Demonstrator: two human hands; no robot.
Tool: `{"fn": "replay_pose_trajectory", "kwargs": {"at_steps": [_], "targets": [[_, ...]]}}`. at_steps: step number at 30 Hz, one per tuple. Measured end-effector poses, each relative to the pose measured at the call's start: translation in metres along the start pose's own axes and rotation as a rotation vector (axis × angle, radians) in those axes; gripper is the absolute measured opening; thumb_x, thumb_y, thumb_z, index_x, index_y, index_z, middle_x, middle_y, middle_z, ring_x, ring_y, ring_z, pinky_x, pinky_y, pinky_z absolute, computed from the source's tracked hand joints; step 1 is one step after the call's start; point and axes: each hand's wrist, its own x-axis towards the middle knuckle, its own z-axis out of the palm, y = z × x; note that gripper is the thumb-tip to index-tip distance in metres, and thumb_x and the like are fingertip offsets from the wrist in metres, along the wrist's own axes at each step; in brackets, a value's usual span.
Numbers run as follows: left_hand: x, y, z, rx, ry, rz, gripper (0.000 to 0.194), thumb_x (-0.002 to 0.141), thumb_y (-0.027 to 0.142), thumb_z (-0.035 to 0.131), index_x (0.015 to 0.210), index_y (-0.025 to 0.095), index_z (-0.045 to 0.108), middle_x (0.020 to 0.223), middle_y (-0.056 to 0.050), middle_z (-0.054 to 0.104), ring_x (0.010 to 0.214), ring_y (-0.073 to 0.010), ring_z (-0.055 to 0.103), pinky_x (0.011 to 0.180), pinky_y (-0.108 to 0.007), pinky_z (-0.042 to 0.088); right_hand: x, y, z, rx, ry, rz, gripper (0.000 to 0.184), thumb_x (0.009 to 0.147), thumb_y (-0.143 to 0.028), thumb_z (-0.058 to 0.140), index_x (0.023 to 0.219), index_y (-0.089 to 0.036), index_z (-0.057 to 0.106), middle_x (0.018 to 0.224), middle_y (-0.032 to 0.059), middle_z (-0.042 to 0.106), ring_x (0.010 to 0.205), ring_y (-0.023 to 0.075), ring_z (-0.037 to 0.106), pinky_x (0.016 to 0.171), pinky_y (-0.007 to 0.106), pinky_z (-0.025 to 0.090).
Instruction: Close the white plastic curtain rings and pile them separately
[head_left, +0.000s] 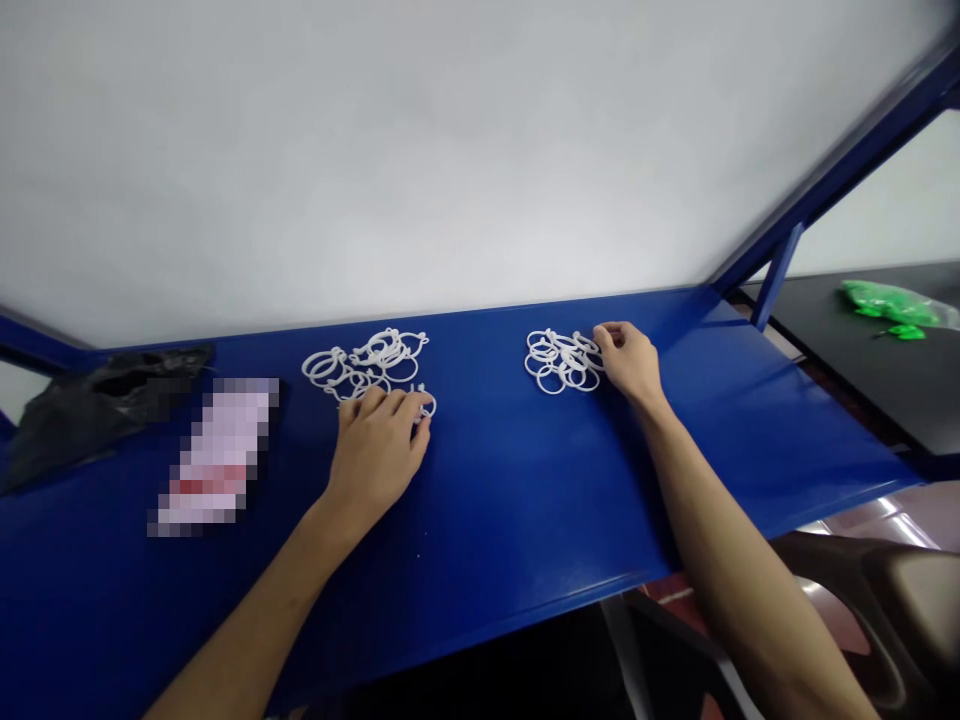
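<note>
Blue tabletop (495, 480): left pile of thin white plastic-looking rings (385, 348) just beyond the left hand (379, 440), fingers curled; right ring pile (564, 358) directly left of the right hand (631, 362), fingertips bunched — whether either pinches one cannot be told.

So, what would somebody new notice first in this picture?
Most likely the left pile of white rings and the right pile of white rings, which stand out brightly on the blue table. The left hand is at the near edge of one, the right hand at the right edge of the other. Next, perhaps, the bright green things on the black table at the far right.
</note>
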Motion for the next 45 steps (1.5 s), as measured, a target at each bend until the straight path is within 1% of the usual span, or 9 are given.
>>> {"fn": "replay_pose_trajectory", "kwargs": {"at_steps": [5, 8, 10, 16, 20, 24, 36, 41, 45], "targets": [[0.003, 0.0, -0.005, -0.062, 0.071, -0.042, 0.021, 0.094, 0.03, 0.053, 0.11, 0.025, 0.068, 0.09, -0.005, 0.075, 0.093, -0.0296, 0.062, 0.085, -0.047, 0.04, -0.003, 0.0, 0.001, -0.178, 0.102, -0.067, 0.035, 0.092, -0.041, 0.054, 0.11, -0.015, 0.069, 0.106, 0.015, 0.073, 0.105, 0.032, 0.061, 0.096, 0.05, 0.042], [0.005, 0.0, -0.01, -0.164, 0.144, -0.094, 0.021, 0.096, 0.03, 0.055, 0.112, 0.025, 0.066, 0.092, -0.004, 0.075, 0.093, -0.0266, 0.064, 0.087, -0.045, 0.043, -0.012, -0.006, 0.004, -0.229, 0.221, -0.204, 0.036, 0.094, -0.042, 0.053, 0.115, -0.016, 0.067, 0.114, 0.0145, 0.07, 0.114, 0.0345, 0.055, 0.102, 0.057, 0.035], [0.007, 0.001, -0.014, -0.244, 0.179, -0.129, 0.019, 0.096, 0.03, 0.056, 0.111, 0.024, 0.066, 0.094, -0.003, 0.076, 0.094, -0.0241, 0.065, 0.09, -0.044, 0.045, -0.025, -0.014, 0.006, -0.174, 0.202, -0.336, 0.034, 0.095, -0.042, 0.054, 0.119, -0.019, 0.064, 0.118, 0.013, 0.067, 0.116, 0.0336, 0.053, 0.104, 0.058, 0.034], [0.01, 0.007, -0.023, -0.56, 0.143, -0.213, 0.02, 0.095, 0.036, 0.057, 0.107, 0.024, 0.068, 0.1, -0.002, 0.074, 0.086, -0.0171, 0.068, 0.081, -0.033, 0.053, -0.09, -0.057, 0.024, 0.129, -0.354, -0.791, 0.04, 0.095, -0.04, 0.061, 0.133, -0.027, 0.056, 0.131, 0.01, 0.061, 0.122, 0.028, 0.054, 0.104, 0.049, 0.044], [0.008, 0.009, -0.021, -0.711, 0.055, -0.256, 0.023, 0.094, 0.039, 0.057, 0.109, 0.025, 0.066, 0.093, -0.001, 0.075, 0.087, -0.0166, 0.069, 0.083, -0.032, 0.053, -0.119, -0.074, 0.039, 0.104, -0.514, -0.922, 0.032, 0.097, -0.04, 0.06, 0.123, -0.021, 0.06, 0.127, 0.0116, 0.062, 0.113, 0.0261, 0.057, 0.097, 0.046, 0.049], [0.008, 0.008, -0.017, -0.703, -0.024, -0.338, 0.027, 0.093, 0.042, 0.057, 0.112, 0.025, 0.066, 0.093, -0.001, 0.075, 0.086, -0.0178, 0.067, 0.083, -0.033, 0.051, -0.119, -0.075, 0.044, 0.055, -0.544, -0.946, 0.015, 0.099, -0.03, 0.056, 0.102, -0.019, 0.066, 0.114, 0.0114, 0.065, 0.101, 0.0231, 0.06, 0.088, 0.041, 0.052], [0.012, -0.01, -0.003, -0.333, 0.06, -0.338, 0.029, 0.095, 0.028, 0.041, 0.105, 0.019, 0.067, 0.084, -0.005, 0.073, 0.088, -0.0234, 0.065, 0.089, -0.04, 0.049, -0.112, -0.078, 0.027, 0.491, -0.45, -0.752, 0.01, 0.098, -0.023, 0.058, 0.105, -0.02, 0.065, 0.094, 0.0033, 0.071, 0.08, 0.0136, 0.067, 0.072, 0.027, 0.058], [0.011, -0.008, -0.004, -0.127, 0.126, -0.204, 0.036, 0.098, 0.032, 0.041, 0.113, 0.015, 0.07, 0.107, -0.013, 0.074, 0.105, -0.0308, 0.06, 0.095, -0.049, 0.045, -0.111, -0.076, 0.027, 0.517, -0.426, -0.734, 0.01, 0.098, -0.021, 0.058, 0.105, -0.02, 0.064, 0.097, 0.0044, 0.069, 0.082, 0.0135, 0.067, 0.075, 0.028, 0.059], [0.01, 0.005, -0.01, -0.352, 0.141, -0.151, 0.038, 0.1, 0.041, 0.043, 0.105, 0.019, 0.073, 0.104, -0.008, 0.075, 0.097, -0.0238, 0.064, 0.091, -0.039, 0.05, -0.113, -0.074, 0.029, 0.459, -0.431, -0.874, 0.011, 0.099, -0.022, 0.056, 0.106, -0.022, 0.064, 0.111, 0.0077, 0.063, 0.095, 0.0164, 0.066, 0.084, 0.035, 0.059]]}}
